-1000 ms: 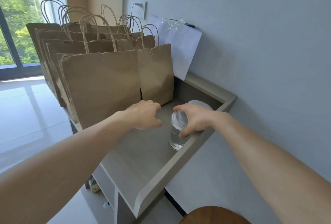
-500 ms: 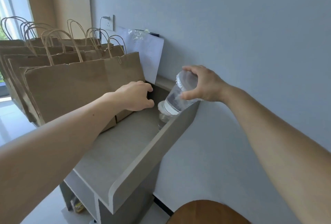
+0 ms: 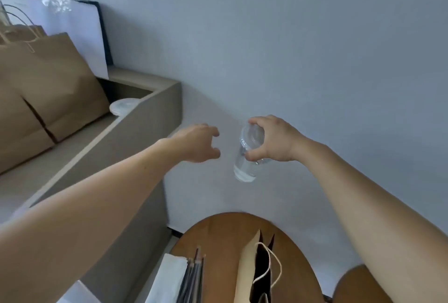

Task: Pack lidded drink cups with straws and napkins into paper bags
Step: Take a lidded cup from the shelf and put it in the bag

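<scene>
Clear plastic on the cup (image 3: pixel 247 159), glossy and see-through, with a pale translucent plastic lid (image 3: pixel 252 136) catching the light. Another lid (image 3: pixel 122 106) on the shelf (image 3: pixel 135 130) shows the same milky sheen. The shelf itself is matt, a greyish wood-grain laminate by the look of it, though the blur makes that hard to confirm. Brown paper bags (image 3: pixel 51 89) there, matt kraft, creased, with twisted paper handles. Below, a round desk (image 3: pixel 218 232) of smooth warm wood, lightly satin. On it an open paper bag (image 3: pixel 247 271) with white cord handle, soft white napkins (image 3: pixel 169 278), and dark slick straws (image 3: pixel 194 276). Wall (image 3: pixel 291 36) painted flat matt.
</scene>
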A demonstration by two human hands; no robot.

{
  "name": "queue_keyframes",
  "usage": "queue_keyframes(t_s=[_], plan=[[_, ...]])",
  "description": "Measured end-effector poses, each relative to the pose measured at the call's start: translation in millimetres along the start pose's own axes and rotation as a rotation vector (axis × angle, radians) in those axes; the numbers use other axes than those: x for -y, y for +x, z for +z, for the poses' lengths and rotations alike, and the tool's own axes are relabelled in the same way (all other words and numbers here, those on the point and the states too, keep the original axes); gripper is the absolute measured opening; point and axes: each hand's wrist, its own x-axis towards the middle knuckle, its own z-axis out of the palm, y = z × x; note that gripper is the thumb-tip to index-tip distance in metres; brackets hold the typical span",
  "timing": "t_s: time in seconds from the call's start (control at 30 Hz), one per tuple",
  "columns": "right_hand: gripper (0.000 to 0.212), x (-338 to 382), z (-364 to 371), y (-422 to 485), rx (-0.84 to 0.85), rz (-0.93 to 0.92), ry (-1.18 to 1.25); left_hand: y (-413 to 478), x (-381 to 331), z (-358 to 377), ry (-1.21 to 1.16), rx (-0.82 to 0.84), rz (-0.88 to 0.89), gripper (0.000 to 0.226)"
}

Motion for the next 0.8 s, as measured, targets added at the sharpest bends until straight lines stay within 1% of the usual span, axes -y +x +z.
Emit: queue_keyframes(t_s=[0.13, 0.27, 0.33, 0.47, 0.67, 0.73, 0.77, 0.8], plan=[[0.107, -71, 41, -36, 0.087, 0.114, 0.029, 1, -48, 79, -0.035, 0.181, 0.033, 0.062], [0.109, -119, 81, -62, 0.141, 0.195, 0.072, -13, -74, 151, -0.065, 0.327, 0.032, 0.063], [0.111, -133, 99, -70, 0.164, 0.221, 0.087, -22, -80, 178, -0.073, 0.395, 0.021, 0.066], [0.112, -148, 127, -78, 0.181, 0.255, 0.131, -40, -82, 224, -0.105, 0.589, 0.014, 0.075], [0.108, -153, 150, -71, 0.144, 0.276, 0.169, -57, -79, 269, -0.169, 0.823, 0.002, 0.101], [0.11, -152, 154, -69, 0.15, 0.289, 0.18, -63, -86, 280, -0.176, 0.842, -0.034, 0.098], [0.111, -151, 157, -69, 0.163, 0.295, 0.184, -66, -89, 286, -0.174, 0.818, -0.058, 0.091], [0.112, -149, 159, -70, 0.177, 0.297, 0.185, -68, -92, 290, -0.173, 0.779, -0.081, 0.079]])
